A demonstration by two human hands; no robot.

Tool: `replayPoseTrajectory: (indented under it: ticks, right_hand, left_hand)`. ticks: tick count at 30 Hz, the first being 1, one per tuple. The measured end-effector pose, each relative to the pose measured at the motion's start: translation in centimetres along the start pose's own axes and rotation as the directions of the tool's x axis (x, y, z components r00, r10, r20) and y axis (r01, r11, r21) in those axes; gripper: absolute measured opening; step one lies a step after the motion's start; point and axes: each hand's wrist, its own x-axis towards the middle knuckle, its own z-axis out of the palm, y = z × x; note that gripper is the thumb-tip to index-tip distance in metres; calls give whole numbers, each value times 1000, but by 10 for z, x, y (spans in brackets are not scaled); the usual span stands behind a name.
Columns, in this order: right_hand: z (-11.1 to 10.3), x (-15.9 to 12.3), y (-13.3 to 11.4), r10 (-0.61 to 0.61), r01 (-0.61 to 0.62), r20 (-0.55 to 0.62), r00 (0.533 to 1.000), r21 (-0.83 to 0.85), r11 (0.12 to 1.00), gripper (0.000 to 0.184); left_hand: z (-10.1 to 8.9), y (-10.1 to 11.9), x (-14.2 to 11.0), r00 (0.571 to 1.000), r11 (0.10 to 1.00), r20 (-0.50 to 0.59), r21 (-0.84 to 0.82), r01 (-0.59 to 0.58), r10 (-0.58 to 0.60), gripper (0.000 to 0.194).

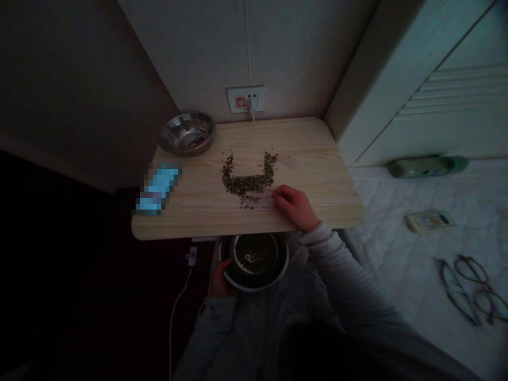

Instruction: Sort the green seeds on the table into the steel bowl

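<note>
Small dark green beans [248, 184], which look like mung beans, lie in a U-shaped spread on the light wooden table [317, 159]. Just right of their near edge is my right hand [296, 207], with its fingers curled and the tips pinched together low over the wood. Whether a bean is between those fingertips I cannot make out. Below the table's front edge, my left hand [223, 280] grips the left rim of a bowl [254, 289] on my lap. Inside it sits a smaller round dish with more dark beans [256, 248].
A steel bowl [187, 135] stands at the table's back left, with a lit, pixelated phone [159, 188] nearer. A wall socket [246, 99] holds a plug; a cable hangs at left. On the white bedding [392, 222] lie glasses [472, 270], a small box-like item [431, 220] and a green object [426, 166].
</note>
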Motion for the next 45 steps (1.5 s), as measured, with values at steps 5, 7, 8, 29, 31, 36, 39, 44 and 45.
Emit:
replayPoseTrajectory:
  ticks: [5, 7, 8, 29, 31, 36, 39, 44, 45]
  right_hand:
    - [-1, 1, -1, -48, 51, 50, 998, -63, 997, 16]
    - [-1, 1, -1, -66, 71, 69, 995, -70, 995, 16]
    - [-1, 1, -1, -71, 75, 69, 995, -66, 995, 17]
    - [-2, 1, -1, -104, 117, 112, 988, -117, 986, 17]
    - [-2, 1, -1, -108, 119, 115, 988, -100, 988, 16]
    - [-3, 1, -1, -99, 107, 117, 988, -68, 992, 16]
    - [-2, 0, -1, -97, 106, 113, 989, -77, 991, 16]
    - [-3, 0, -1, -99, 107, 115, 988, -59, 993, 17]
    - [-3, 0, -1, -105, 112, 120, 987, -57, 992, 16]
  left_hand:
    - [1, 0, 1, 1000, 1000, -24, -3, 11, -11, 18]
    - [0, -1, 1, 1000, 1000, -10, 7, 8, -7, 19]
    - [0, -1, 2, 1000, 1000, -4, 11, 2, -2, 19]
    - [0, -1, 0, 999, 1000, -32, 19, -15, 16, 25]
    - [0, -1, 1, 999, 1000, -35, 16, -22, 22, 26]
    - [-1, -1, 1, 999, 999, -4, 8, 39, -39, 26]
    - [-2, -2, 2, 1000, 1000, 3, -6, 24, -24, 24]
    - [-3, -2, 3, 999, 1000, -11, 6, 30, -30, 24]
    - [-3, -2, 3, 1000, 1000, -15, 9, 18, -18, 24]
